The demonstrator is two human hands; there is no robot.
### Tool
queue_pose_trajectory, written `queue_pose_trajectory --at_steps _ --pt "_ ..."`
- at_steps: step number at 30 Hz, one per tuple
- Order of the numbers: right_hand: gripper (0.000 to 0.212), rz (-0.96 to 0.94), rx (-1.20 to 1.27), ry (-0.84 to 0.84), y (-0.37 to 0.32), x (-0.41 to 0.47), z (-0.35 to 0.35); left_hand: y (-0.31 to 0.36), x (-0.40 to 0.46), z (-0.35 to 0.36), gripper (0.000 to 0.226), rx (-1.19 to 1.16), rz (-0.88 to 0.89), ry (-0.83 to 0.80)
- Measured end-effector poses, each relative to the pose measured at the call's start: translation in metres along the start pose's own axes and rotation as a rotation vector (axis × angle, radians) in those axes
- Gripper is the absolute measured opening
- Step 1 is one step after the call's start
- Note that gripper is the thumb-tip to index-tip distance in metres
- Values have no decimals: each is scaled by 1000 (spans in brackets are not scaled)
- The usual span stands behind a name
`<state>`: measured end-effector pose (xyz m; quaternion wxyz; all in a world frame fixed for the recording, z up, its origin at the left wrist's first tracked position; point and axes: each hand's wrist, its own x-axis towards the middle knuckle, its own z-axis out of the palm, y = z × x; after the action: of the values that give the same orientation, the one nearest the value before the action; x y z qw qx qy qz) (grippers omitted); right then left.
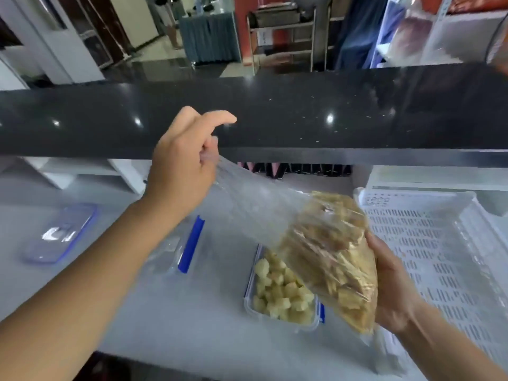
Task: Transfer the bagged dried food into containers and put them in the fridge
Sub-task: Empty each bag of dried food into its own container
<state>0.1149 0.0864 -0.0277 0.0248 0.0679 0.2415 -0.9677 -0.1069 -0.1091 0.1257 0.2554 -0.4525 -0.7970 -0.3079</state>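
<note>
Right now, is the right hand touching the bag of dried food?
Touching. The head view shows the right hand cupping the full end of the bag, fingers curled round its side, no gap.

The scene is brightly and evenly lit, with soft, diffuse light and only faint shadows on the pale worktop [192, 325]. Small white pinpoints of glare from overhead lamps dot the polished black counter ledge [302, 116], and a sharper highlight flashes off the clear lid [59, 233] lying at the left. The plastic bag [316, 243] shows streaky sheen along its creases. Wide-angle distortion bows the ledge and stretches the forearms toward the lower corners. The whole picture is soft, with smeared detail: the background room is blurry, the right hand [393, 287] and the white slotted tray [439, 257] show motion blur, and the upper right looks washed out.
</note>
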Motion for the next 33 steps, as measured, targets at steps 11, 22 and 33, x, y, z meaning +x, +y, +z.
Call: queue_pose_trajectory --at_steps 11,22,33 --pt "86 115 -136 178 100 111 73 -160 -62 -54 34 308 -586 23" --pt "47 -5 -457 503 139 160 99 -299 -157 -18 64 307 -537 -413" --pt "37 -150 -454 823 175 176 114 -338 -166 46 60 52 -617 -564"
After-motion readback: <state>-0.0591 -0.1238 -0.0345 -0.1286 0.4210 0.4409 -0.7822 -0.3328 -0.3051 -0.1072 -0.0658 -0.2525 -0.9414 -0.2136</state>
